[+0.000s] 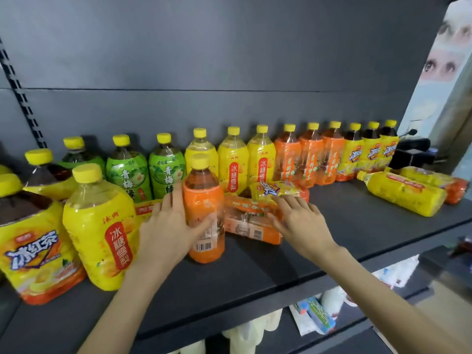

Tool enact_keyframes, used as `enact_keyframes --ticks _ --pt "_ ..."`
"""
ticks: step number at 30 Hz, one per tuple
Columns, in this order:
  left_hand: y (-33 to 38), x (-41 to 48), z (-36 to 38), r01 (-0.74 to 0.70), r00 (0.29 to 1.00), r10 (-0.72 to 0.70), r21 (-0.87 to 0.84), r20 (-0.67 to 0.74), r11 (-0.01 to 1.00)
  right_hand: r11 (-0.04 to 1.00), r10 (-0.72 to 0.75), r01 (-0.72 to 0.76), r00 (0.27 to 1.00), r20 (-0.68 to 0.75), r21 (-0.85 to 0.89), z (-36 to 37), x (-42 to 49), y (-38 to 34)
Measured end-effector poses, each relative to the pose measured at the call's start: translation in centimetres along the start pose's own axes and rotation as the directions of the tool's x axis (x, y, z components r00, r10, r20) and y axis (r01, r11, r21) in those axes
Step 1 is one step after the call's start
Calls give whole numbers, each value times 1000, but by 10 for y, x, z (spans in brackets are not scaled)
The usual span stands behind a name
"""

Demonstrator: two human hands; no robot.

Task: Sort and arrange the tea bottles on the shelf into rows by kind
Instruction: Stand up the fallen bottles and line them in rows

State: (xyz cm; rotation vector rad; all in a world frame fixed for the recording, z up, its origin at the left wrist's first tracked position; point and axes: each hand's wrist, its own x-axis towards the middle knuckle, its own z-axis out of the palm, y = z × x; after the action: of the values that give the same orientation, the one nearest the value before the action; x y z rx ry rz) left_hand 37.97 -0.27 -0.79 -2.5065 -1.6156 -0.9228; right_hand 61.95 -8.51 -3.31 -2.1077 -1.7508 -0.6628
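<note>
Along the back of the dark shelf [332,226] stands a row of tea bottles [260,159], grouped green, yellow and orange. Nearer the front, the left hand [163,231] grips an upright orange bottle [204,198], thumb across its label. Beside it, the right hand [301,223] spreads straight fingers over a lying orange bottle [250,226].

Left hand [166,226] and right hand [298,221] on bare forearms [122,302], fingers [170,200] slim, nails seemingly short.

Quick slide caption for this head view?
Sorting tea: left hand grips an upright orange bottle while right hand reaches toward a toppled orange bottle on the shelf.
</note>
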Motion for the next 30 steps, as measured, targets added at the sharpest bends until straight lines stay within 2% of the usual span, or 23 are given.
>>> enact_keyframes --ticks 3,6,13,19,24,30 --pt "15 8 0 48 995 -56 -99 -81 994 998 -40 37 997 59 60 9 19 2" --pt "30 15 3 68 986 -94 -181 -136 981 983 -143 128 984 108 130 14 38 -3" --pt "39 11 13 141 964 -190 -246 -188 959 935 -349 305 882 316 180 34 66 -19" --pt "42 7 13 136 953 -209 -308 -218 942 938 -345 278 819 459 209 44 74 -20" --pt "43 6 15 141 946 -221 -314 -235 939 934 -357 301 808 468 192 39 66 -19" --pt "42 5 26 141 922 -257 -366 -290 920 913 -404 306 773 489 271 24 44 9"
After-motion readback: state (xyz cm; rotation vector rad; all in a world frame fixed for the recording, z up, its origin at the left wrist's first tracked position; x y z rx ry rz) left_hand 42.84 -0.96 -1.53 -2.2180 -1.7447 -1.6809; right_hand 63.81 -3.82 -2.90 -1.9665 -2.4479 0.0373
